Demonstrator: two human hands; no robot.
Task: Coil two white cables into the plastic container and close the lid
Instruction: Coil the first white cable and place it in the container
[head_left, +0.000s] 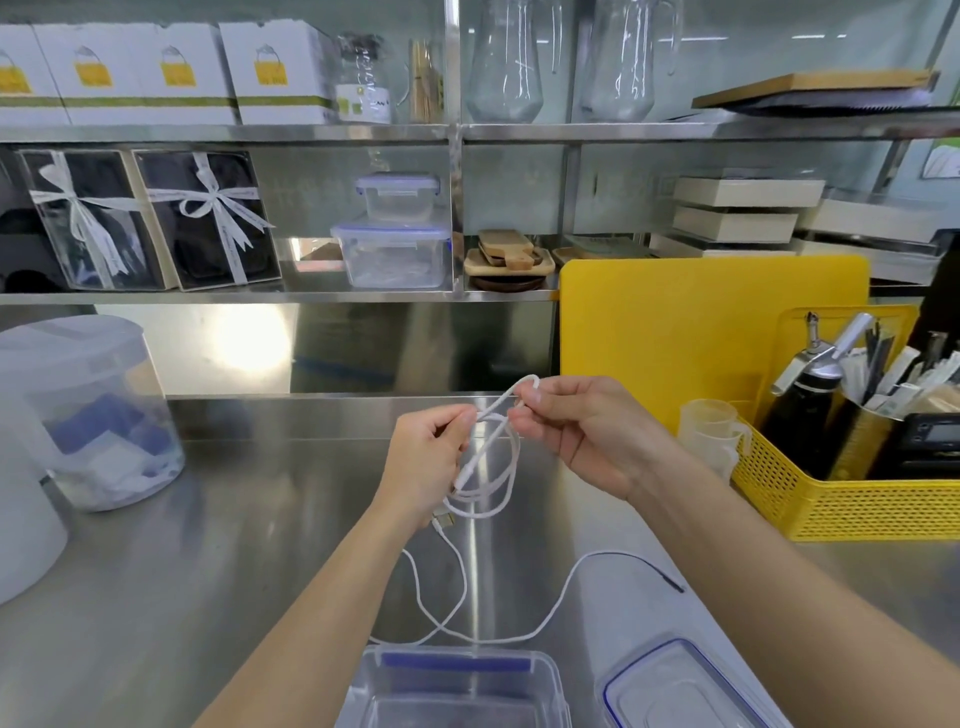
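Left hand (431, 462) and right hand (582, 431) raised above brushed-steel bench (234, 545), both grips pinched narrow on thin white cable (493, 467). Cable gathered in slim loops, long axis roughly vertical, top bend at right fingertips (530, 397), loops hanging down by left palm. Second white cable (519, 631) lies loose on bench in wavy line, dark tip pointing right. Clear rectangular plastic container (457, 686) open at near edge; blue-rimmed lid (675, 691) flat just beside, right.
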